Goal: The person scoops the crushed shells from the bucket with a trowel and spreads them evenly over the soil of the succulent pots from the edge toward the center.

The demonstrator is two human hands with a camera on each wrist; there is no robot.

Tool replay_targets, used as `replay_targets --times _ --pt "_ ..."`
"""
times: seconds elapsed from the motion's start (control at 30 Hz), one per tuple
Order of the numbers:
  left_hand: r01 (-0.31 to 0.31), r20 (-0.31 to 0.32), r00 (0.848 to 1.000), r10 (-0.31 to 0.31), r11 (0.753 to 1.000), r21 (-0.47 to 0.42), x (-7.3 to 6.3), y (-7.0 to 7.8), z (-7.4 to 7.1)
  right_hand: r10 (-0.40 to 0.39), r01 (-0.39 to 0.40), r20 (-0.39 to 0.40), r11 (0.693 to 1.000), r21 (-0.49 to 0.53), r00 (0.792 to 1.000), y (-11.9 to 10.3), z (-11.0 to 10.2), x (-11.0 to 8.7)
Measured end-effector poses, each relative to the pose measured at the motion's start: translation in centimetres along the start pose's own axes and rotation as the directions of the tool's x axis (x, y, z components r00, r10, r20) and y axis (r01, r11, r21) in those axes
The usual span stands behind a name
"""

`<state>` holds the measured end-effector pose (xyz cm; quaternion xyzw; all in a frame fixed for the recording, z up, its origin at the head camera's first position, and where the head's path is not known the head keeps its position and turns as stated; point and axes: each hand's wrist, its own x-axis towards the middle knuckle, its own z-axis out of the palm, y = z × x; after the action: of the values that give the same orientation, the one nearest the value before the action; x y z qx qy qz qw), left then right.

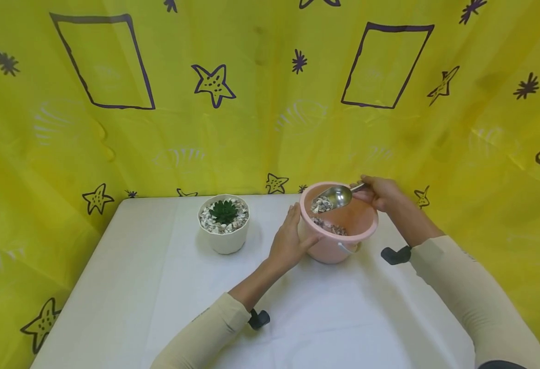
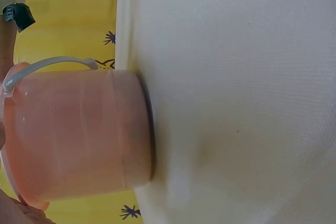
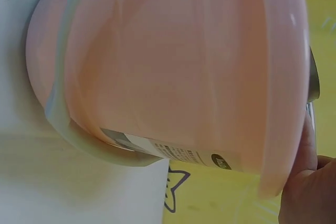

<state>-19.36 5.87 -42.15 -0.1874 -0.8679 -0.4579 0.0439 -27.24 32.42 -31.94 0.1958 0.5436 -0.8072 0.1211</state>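
A pink bucket [image 1: 329, 251] stands upright on the table, with small mottled stones [image 1: 329, 227] in its bottom. At the bucket's left side my left hand [image 1: 288, 246] holds it just below the rim, thumb toward the front and fingers toward the back. My right hand [image 1: 380, 193] grips the handle of a metal scoop [image 1: 340, 196] over the bucket's right rim. The scoop's bowl, tilted down to the left inside the bucket's mouth, carries a load of stones. In the right wrist view the bucket wall hides most of the scoop [image 3: 314, 80].
Left of the bucket, a cream pot [image 1: 226, 242] holds a green succulent [image 1: 224, 211] ringed by pale stones. A white cloth [image 1: 196, 307] covers the table. Behind hangs a yellow curtain [image 1: 251, 138] with drawn stars. The bucket's pale handle [image 2: 50, 62] hangs down its side.
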Motion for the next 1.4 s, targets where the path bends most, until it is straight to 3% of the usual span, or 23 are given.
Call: replay_targets --times 0.2,0.47,0.77,1.03,1.4 --pt "0.012 0.007 1.000 -0.012 1.000 -0.018 -0.2 0.1 -0.1 0.018 -0.021 0.033 0.998 0.067 0.999 -0.5 -0.4 -0.3" --pt "0.021 -0.005 1.000 -0.021 1.000 -0.018 -0.7 0.1 -0.6 0.011 -0.015 0.054 0.997 0.079 0.999 -1.1 -0.4 -0.5" --pt "-0.037 -0.079 0.996 0.041 0.998 0.053 -1.3 -0.3 -1.9 0.033 -0.039 0.052 0.992 0.117 0.998 -1.5 1.1 -0.2" --pt "-0.058 -0.202 0.977 0.073 0.995 0.078 -1.8 -0.6 -3.6 0.030 -0.036 0.053 0.992 0.121 0.998 -1.9 4.7 0.7" --pt "-0.044 -0.361 0.929 0.077 0.994 0.098 -2.4 -1.3 -6.7 0.033 -0.039 0.062 0.995 0.091 0.998 -1.2 9.8 2.1"
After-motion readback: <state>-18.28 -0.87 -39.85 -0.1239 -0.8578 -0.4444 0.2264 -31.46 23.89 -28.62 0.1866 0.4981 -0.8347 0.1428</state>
